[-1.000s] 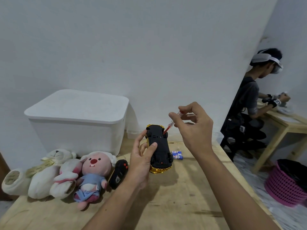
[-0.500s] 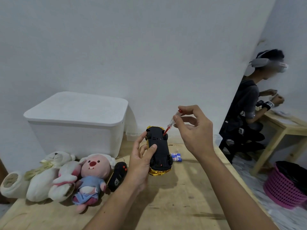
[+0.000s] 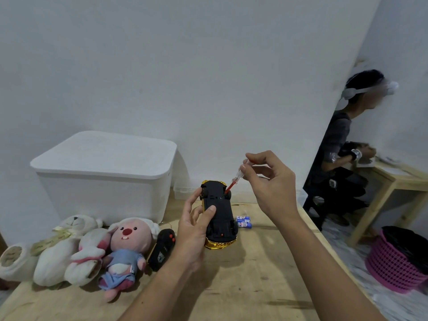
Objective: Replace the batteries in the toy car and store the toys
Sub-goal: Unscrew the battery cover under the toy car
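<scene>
Toy car [image 3: 218, 214], gold-bodied with its black underside up, is held above the wooden worktop [image 3: 243, 286] by the left hand [image 3: 192, 235], thumb across the chassis; its top is hidden. The right hand [image 3: 269, 184] pinches a small clear-handled screwdriver [image 3: 234, 180], its red tip at the car's far end. Two blue batteries [image 3: 243, 222] lie partly behind the car. Plush toys [image 3: 92, 246] and a black remote [image 3: 162, 247] crowd the left, before a lidded white bin [image 3: 104, 172]. Bare worktop lies nearer.

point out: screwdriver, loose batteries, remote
screwdriver [image 3: 232, 183], head view, red part of its shaft.
loose batteries [image 3: 243, 222], head view, blue label.
remote [image 3: 162, 249], head view, black body.
</scene>
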